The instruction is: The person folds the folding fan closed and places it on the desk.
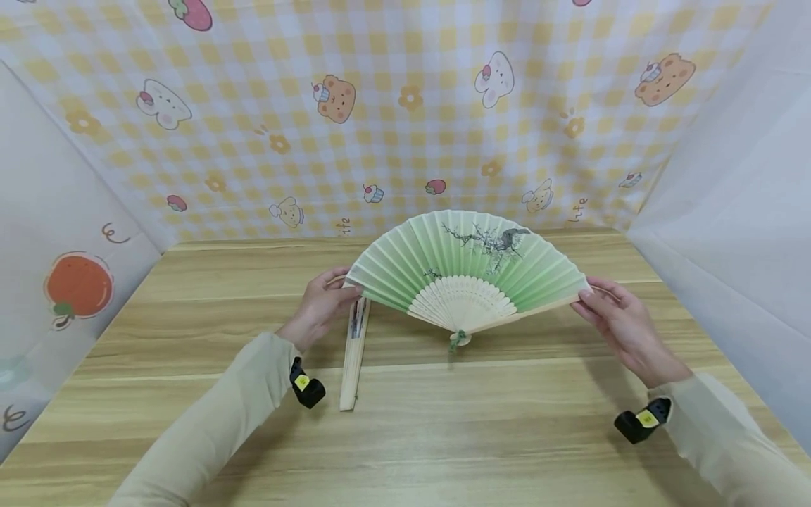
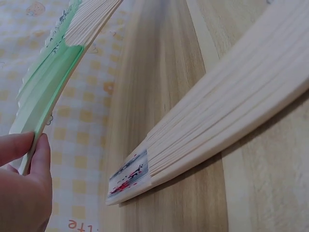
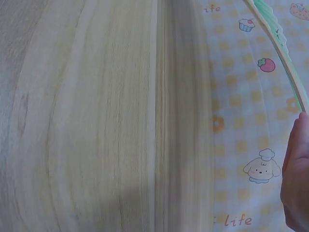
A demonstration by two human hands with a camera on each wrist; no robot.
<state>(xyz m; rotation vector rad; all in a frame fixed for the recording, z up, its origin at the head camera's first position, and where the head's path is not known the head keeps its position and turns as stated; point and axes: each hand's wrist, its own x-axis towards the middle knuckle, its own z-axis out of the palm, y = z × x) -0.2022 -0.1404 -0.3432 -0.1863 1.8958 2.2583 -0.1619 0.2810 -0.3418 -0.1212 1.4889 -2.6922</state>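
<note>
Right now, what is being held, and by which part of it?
The spread green fan; left grip pinches its left outer corner, right grip its right one.

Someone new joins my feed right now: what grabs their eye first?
The open green fan, spread wide mid-picture, with the left hand and right hand gripping its two outer ends. Next, the folded fan lying on the wooden table, beside the left hand. Behind everything hangs a yellow checked cloth with cartoon animals.
</note>
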